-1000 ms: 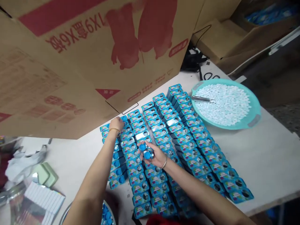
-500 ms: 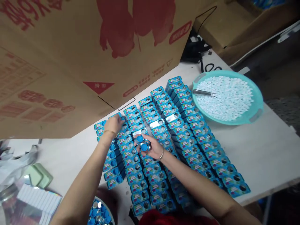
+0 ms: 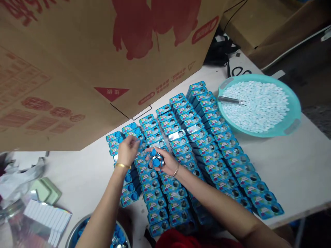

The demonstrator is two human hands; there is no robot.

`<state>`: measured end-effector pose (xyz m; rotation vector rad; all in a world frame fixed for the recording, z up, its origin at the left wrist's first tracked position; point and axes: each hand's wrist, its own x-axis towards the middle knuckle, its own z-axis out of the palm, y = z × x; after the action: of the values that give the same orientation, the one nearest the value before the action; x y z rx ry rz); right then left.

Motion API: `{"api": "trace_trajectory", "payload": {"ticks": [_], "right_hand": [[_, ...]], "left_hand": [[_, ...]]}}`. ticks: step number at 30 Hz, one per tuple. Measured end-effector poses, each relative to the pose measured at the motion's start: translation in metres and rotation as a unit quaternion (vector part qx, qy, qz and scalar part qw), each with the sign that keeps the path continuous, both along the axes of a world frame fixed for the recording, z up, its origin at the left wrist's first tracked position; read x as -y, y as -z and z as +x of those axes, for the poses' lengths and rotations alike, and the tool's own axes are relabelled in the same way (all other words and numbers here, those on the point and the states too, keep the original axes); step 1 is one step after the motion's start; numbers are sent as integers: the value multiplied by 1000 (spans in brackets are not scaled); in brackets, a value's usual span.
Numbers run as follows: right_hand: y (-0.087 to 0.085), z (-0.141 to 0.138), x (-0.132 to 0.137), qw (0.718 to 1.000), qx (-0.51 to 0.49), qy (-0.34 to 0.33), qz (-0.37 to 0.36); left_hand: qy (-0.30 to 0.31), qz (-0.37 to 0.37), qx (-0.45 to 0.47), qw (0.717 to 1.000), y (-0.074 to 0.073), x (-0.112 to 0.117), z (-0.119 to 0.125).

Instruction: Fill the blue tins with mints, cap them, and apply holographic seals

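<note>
Rows of blue rectangular tins [image 3: 152,195] stand on the table, each with a round hole in its top. In the two leftmost rows several tins have a blue cap [image 3: 134,196] in the hole. My right hand [image 3: 167,162] is palm up, its fingers curled round several small round blue-and-silver caps [image 3: 156,162]. Just to its left, my left hand [image 3: 127,150] hovers over the second row, fingertips pinched on what looks like one blue cap [image 3: 140,141] beside a tin's hole. The fingers partly cover that tin.
Behind the tins rises a large cardboard box [image 3: 77,69]. A turquoise basin [image 3: 292,117] of white pellets, with a metal scoop [image 3: 229,100] in it, stands right. Near my left forearm are a metal bowl [image 3: 71,237] of caps, a plastic jar [image 3: 15,220] and green blocks [image 3: 49,191].
My left hand has moved toward me along the second row, from its far end to a nearer tin. Blue caps now show in the far tins there. My right hand stays close to the same place.
</note>
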<state>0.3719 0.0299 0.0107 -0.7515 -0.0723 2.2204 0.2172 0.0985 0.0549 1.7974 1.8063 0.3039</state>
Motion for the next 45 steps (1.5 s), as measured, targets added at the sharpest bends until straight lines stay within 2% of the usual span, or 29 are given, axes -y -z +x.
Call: {"api": "trace_trajectory", "payload": {"ticks": [2, 6, 9, 11, 14, 17, 18, 20, 22, 24, 25, 27, 29, 32, 34, 36, 40, 45], "right_hand": [[0, 3, -3, 1000, -7, 2, 9], [2, 7, -4, 1000, -14, -9, 19], [7, 8, -2, 999, -28, -21, 25], [10, 7, -2, 999, -34, -26, 29], [11, 7, -1, 998, -36, -38, 33], [8, 10, 0, 998, -32, -55, 30], [7, 11, 1, 997, -30, -60, 26], [4, 13, 4, 998, -22, -62, 17], [3, 12, 7, 998, -15, -61, 10], [2, 10, 10, 998, -15, -62, 8], [2, 9, 10, 998, -18, -61, 9], [1, 8, 11, 998, -30, -62, 9], [1, 9, 11, 997, -41, -65, 3], [1, 13, 11, 997, -40, -66, -5], [1, 15, 12, 998, -27, -52, 1], [2, 16, 14, 999, -17, -40, 11], [4, 17, 16, 999, -16, -32, 17], [4, 16, 17, 1000, -3, -9, 17]], "left_hand": [[-27, -45, -83, 995, 8, -24, -4], [16, -176, -223, 959, 18, -63, 0], [42, -256, -259, 930, 22, -79, 4], [50, -274, -273, 921, 23, -84, 5], [45, -253, -305, 917, 21, -85, 5], [36, -183, -296, 937, 12, -69, 6], [48, -153, -252, 954, 7, -60, 7], [107, -100, -93, 985, -1, -34, 11], [188, -69, 71, 977, -9, -4, 15], [222, -52, 149, 962, -12, 21, 18], [215, -49, 163, 962, -12, 30, 18], [157, -58, 169, 971, -8, 38, 14], [86, -80, 134, 984, -2, 33, 6], [24, -107, -26, 994, 7, 11, -3], [22, -126, -133, 983, 11, -5, -2], [27, -160, -196, 967, 13, -20, 4], [47, -227, -269, 935, 16, -37, 14], [58, -227, -318, 919, 22, -39, 14]]}}
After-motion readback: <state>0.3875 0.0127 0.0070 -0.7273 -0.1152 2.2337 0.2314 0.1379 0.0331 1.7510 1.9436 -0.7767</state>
